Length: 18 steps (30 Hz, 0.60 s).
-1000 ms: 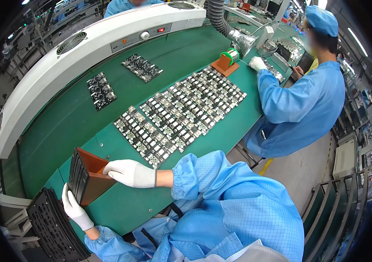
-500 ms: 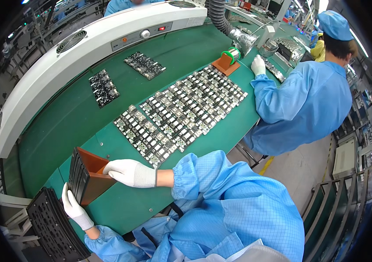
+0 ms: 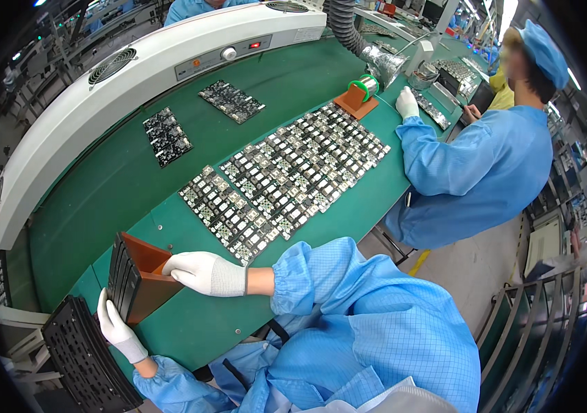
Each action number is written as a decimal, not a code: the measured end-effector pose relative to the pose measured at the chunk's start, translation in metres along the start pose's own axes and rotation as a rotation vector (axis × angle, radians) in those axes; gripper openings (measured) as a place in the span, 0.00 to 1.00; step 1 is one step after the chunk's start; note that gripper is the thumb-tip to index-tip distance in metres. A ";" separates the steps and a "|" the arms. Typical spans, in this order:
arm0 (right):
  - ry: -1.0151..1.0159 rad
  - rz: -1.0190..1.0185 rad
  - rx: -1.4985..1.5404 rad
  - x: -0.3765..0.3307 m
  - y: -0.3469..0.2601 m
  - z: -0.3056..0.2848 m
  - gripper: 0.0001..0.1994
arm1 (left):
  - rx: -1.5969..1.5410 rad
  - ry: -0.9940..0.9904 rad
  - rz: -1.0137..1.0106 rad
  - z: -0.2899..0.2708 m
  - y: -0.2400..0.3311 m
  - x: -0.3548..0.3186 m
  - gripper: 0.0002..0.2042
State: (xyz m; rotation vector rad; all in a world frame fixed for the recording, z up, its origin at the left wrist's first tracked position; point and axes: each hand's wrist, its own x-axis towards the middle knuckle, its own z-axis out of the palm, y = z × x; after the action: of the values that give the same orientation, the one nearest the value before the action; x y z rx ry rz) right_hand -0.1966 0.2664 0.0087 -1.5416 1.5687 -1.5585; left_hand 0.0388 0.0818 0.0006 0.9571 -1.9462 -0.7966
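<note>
A brown open-sided holder (image 3: 147,275) stands at the near left of the green bench (image 3: 101,186), with a stack of black trays (image 3: 120,275) upright inside it. My right hand (image 3: 204,272), in a white glove, rests on the holder's right wall. My left hand (image 3: 116,329), also gloved, grips the lower left edge of the tray stack. Just below it lies a black perforated tray (image 3: 87,361) at the bench's corner.
Rows of small circuit boards (image 3: 286,175) cover the bench's middle. Two dark boards (image 3: 166,134) (image 3: 231,101) lie farther back by a long white machine housing (image 3: 135,76). A person in blue (image 3: 479,172) sits at the right near a solder spool (image 3: 366,88).
My hands and the holder have stayed put. The person at the right has shifted the head and gloved hand slightly.
</note>
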 end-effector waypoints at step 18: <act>-0.003 0.012 0.002 0.000 -0.001 0.000 0.12 | 0.019 0.008 0.017 0.000 -0.005 0.001 0.18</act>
State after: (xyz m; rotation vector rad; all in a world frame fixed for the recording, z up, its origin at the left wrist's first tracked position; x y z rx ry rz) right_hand -0.1958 0.2671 0.0096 -1.5303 1.5711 -1.5498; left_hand 0.0403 0.0781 -0.0028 0.9523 -1.9554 -0.7650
